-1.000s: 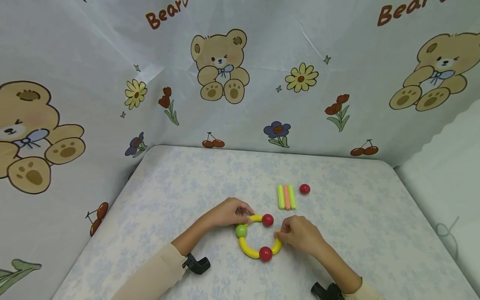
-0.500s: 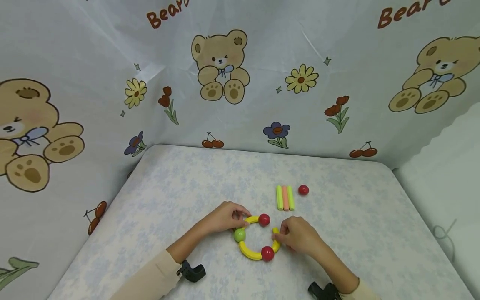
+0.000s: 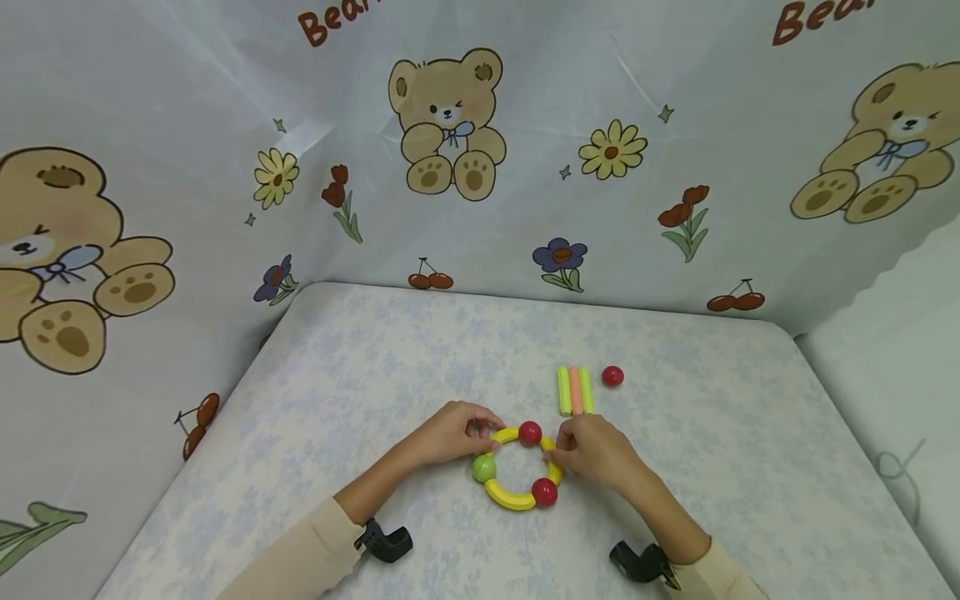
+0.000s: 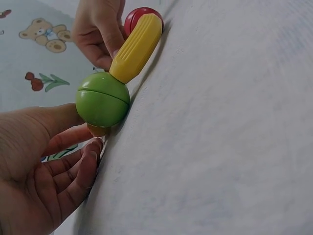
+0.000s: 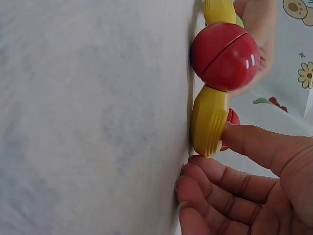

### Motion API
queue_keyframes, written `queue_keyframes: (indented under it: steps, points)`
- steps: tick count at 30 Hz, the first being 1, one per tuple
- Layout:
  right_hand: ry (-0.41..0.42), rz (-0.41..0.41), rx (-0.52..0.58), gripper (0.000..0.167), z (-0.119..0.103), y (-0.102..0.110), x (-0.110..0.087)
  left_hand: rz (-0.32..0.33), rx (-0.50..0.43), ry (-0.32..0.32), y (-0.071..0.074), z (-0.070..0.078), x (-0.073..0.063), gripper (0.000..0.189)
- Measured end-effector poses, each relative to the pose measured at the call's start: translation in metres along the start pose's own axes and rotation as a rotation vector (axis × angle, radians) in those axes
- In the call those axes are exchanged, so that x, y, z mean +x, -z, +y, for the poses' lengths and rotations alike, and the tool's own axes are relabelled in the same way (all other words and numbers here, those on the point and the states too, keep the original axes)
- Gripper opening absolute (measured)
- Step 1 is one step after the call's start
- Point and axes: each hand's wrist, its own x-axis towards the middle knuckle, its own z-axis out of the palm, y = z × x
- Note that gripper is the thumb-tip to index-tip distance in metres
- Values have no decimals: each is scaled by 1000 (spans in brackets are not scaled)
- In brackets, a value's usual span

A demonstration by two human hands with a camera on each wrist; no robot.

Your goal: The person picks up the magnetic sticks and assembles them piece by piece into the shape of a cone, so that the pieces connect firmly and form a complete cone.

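Note:
Green and red balls and curved yellow bars form a ring on the table. My left hand pinches the upper-left yellow bar, close to the green ball; that bar is mostly hidden behind the ball in the left wrist view. On the ring's right side, my right hand holds another yellow bar between thumb and fingers. This bar joins the near red ball and reaches up to the far red ball. A third yellow bar curves along the front, from green ball to near red ball.
Beyond the ring lie two yellow-green sticks with an orange stick between them. A loose red ball sits to their right. A bear-printed cloth hangs behind the table.
My right hand has moved away from me with its yellow bar, bringing the bar's end up to the far red ball. The ring's gap has narrowed; my left hand keeps its grip.

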Motion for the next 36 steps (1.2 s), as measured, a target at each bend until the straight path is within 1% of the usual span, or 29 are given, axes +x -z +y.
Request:
queue_keyframes:
  steps: [7,13,17,23,25,27,31,34,36]
  points:
    - [44,-7,-4,26,1,2,4,23,-7,7,-2,-1,-2,25]
    - [48,-8,2,23,2,3,5,46,-8,5,-5,-2,-1,27]
    - [52,-7,9,22,4,2,6,65,-9,-2,-7,-7,0,28]
    - [44,-11,35,20,6,4,8,100,-57,-20,-11,-14,0,24]
    - [39,10,58,20,8,8,9,109,-67,-22,-11,-16,-1,22]
    - [23,48,98,19,13,13,10,113,-77,-25,-11,-17,-1,22]
    - [2,169,150,15,26,26,13,118,-80,-26,-11,-19,0,22]
    - [-15,239,157,15,38,34,15,118,-82,-26,-12,-20,0,22]
    - [-24,264,156,16,45,37,17,119,-82,-25,-12,-21,0,22]
